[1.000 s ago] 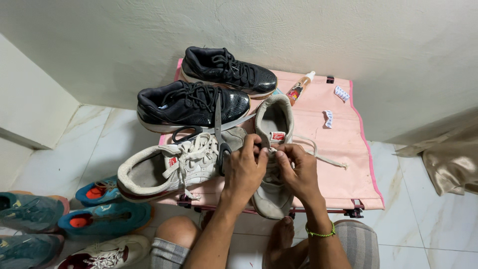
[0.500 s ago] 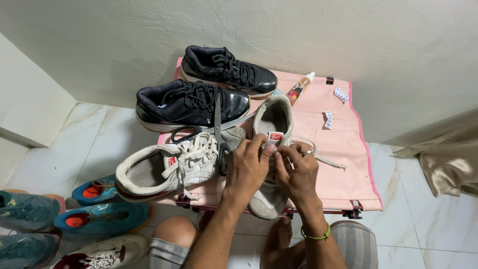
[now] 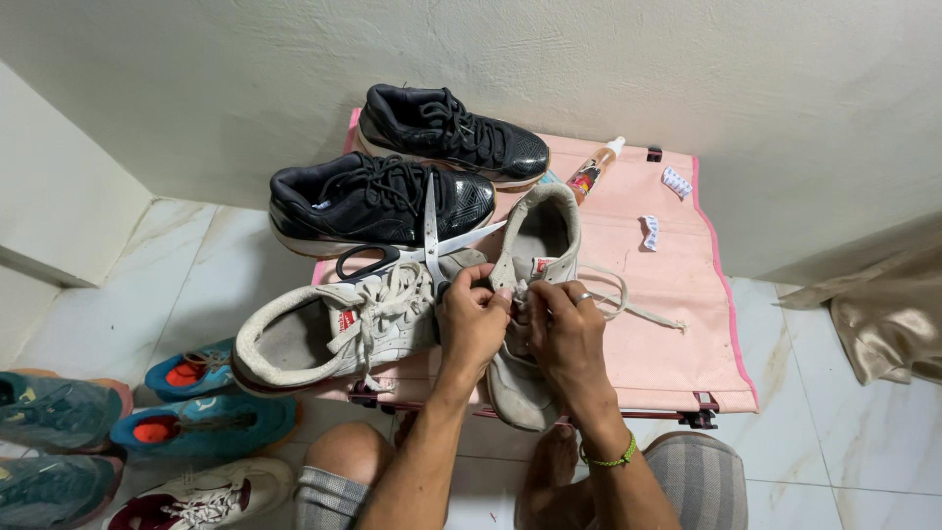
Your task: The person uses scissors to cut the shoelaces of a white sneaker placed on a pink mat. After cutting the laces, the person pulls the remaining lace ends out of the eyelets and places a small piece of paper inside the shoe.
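A worn white sneaker [image 3: 535, 245] lies heel away from me on a pink folding table [image 3: 677, 314]. My left hand [image 3: 473, 319] and my right hand [image 3: 561, 329] both pinch its white lace [image 3: 628, 306] over the tongue; a loose lace end trails right across the pink cloth. Its mate, a second white sneaker [image 3: 334, 329], lies on its side just left of my left hand. Black-handled scissors [image 3: 417, 245] rest open across that shoe and the nearer black sneaker [image 3: 378, 201].
A second black sneaker [image 3: 451, 132] sits at the table's back by the wall. A small spray bottle [image 3: 594, 169] and two small white bits [image 3: 650, 232] lie on the pink cloth. Blue and teal shoes [image 3: 201, 422] crowd the floor at left. Beige fabric [image 3: 883, 319] lies at right.
Both hands have stayed on the lace of the upright white sneaker, working it a little; the loose lace end has shifted slightly. Nothing else moved.
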